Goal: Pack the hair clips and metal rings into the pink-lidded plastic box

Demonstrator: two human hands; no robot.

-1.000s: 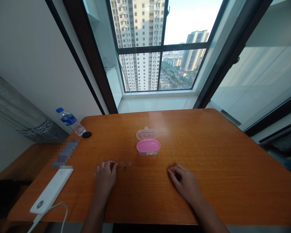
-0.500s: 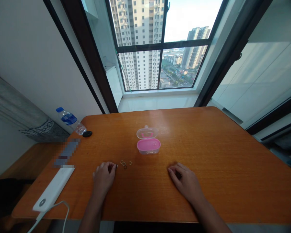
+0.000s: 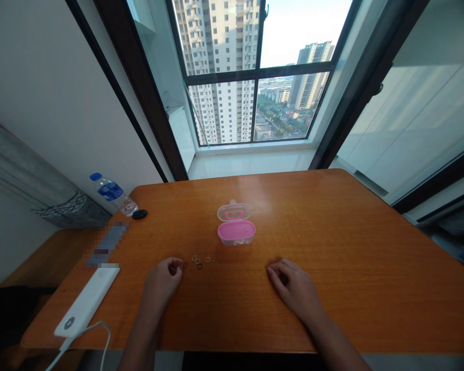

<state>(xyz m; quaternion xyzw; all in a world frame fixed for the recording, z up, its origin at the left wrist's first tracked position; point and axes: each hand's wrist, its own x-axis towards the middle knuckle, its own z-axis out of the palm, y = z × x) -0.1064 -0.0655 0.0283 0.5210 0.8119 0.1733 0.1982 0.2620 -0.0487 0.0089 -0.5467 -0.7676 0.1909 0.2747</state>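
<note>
Left hand (image 3: 162, 282) is curled at one small ring (image 3: 185, 266), hold unconfirmed; right hand (image 3: 294, 291) is rested half-open, empty; four further rings (image 3: 197, 261) lie lower centre, below one open pink plastic case (image 3: 236, 232).

My workplace, a room in a high-rise home: a wooden table (image 3: 332, 257) before a tall window (image 3: 255, 77) overlooking apartment towers (image 3: 216, 72), with a water bottle (image 3: 109, 191) at its far corner.
</note>
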